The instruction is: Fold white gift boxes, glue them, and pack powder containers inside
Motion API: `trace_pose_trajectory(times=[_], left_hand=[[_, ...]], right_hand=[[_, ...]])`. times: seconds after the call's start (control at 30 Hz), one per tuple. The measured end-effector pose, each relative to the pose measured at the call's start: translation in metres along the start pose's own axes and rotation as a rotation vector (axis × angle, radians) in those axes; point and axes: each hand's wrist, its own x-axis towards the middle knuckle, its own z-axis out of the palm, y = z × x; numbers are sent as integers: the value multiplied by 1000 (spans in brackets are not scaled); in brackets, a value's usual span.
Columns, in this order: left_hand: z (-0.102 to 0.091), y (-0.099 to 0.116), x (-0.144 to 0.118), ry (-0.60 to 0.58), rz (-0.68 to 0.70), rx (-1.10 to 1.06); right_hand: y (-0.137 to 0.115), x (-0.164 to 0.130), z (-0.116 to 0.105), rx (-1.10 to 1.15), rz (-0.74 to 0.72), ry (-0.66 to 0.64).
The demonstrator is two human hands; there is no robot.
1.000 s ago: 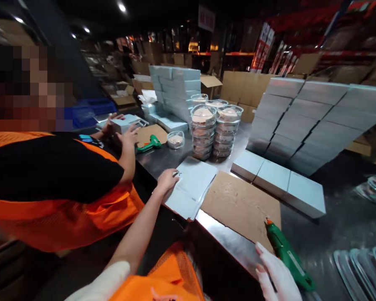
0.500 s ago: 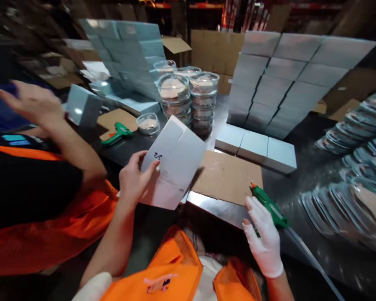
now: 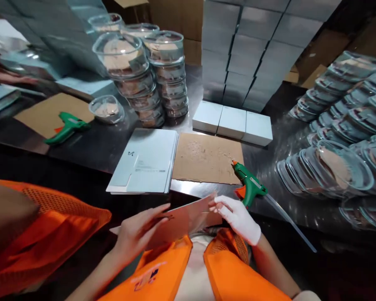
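Observation:
A flattened white carton (image 3: 189,219) is held close against the front of my orange vest, seen nearly edge-on. My bare left hand (image 3: 141,232) grips its left part, fingers over the upper edge. At its right end, my white-gloved right hand (image 3: 236,217) pinches the edge between thumb and fingers. Just beyond, on the table edge, lies a small pile of flat white cartons (image 3: 147,156) with a black mark and small print. Right of the pile is a brown cardboard sheet (image 3: 203,161). A green glue gun (image 3: 250,182) rests at the sheet's right corner, a clear glue stick (image 3: 291,223) trailing from it.
Three closed white boxes (image 3: 233,121) stand in a row before a tall box stack (image 3: 247,50). Clear round containers (image 3: 128,75) are piled at centre-left, more containers (image 3: 335,163) at right. Another green glue gun (image 3: 69,125) and a co-worker's hand (image 3: 6,73) are at left.
The carton has come down from over the table to my body and tilted nearly edge-on. My right hand has left the glue gun's side and taken the carton's right edge. My view has shifted.

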Motion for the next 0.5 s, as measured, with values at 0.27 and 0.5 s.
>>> trace_pose_trajectory(times=[0.27, 0.5], left_hand=[[11, -25, -14, -192, -67, -30], [34, -40, -18, -352, -34, 241]], right_hand=[[70, -21, 32, 826, 476, -66], [55, -23, 48, 770, 289, -460]])
